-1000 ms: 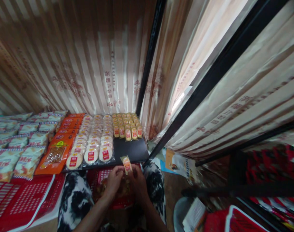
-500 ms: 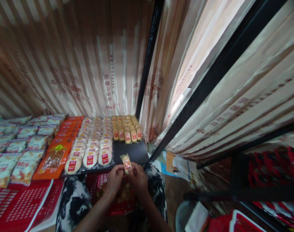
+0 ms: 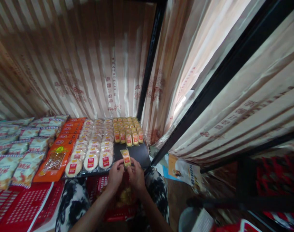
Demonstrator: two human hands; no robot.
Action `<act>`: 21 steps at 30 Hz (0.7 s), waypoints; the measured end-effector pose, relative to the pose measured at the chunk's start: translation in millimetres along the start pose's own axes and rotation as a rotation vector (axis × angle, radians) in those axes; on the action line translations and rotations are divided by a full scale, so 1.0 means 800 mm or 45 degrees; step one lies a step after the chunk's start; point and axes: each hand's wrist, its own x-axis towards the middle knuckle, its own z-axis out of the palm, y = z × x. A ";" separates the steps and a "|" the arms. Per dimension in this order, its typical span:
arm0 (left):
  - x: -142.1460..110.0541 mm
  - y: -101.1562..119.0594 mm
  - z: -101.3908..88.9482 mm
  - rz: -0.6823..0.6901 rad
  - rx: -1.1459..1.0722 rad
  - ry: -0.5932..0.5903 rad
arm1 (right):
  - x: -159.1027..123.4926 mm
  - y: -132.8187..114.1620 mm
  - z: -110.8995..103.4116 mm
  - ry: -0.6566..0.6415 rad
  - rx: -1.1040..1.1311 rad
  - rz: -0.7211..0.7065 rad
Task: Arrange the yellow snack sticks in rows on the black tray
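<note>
A small yellow packaged snack cake [image 3: 126, 156] with a red-and-white label stands tilted over the front of the black shelf [image 3: 143, 153]. My right hand [image 3: 136, 175] pinches its lower end, thumb on the front. At its lower left edge, my left hand [image 3: 116, 175] has its fingers closed on the wrapper. Behind it, rows of matching snack cakes [image 3: 128, 139] stand on the shelf. Below my hands, between my knees, a red basket [image 3: 113, 215] holds more yellow packets, partly hidden by my arms.
Round white packaged crackers [image 3: 90, 162], orange snack bags [image 3: 55, 156] and pale snack bags [image 3: 28, 164] fill the shelf leftward. A red basket [image 3: 26, 206] sits below left. Black posts [image 3: 185, 116] rise at the right; a grey bin [image 3: 186, 219] stands low right.
Both hands have moved slightly forward with the snack cake, bringing it further over the black shelf and nearer the standing rows. The view has shifted a little.
</note>
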 end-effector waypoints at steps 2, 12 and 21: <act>0.005 0.000 0.002 0.012 0.011 0.015 | 0.005 0.000 0.003 0.015 0.038 0.005; 0.029 0.005 0.006 -0.008 0.085 0.072 | 0.030 0.007 0.022 0.067 0.179 -0.109; 0.042 0.016 0.009 -0.008 0.149 0.114 | 0.053 0.010 0.034 0.101 0.119 -0.169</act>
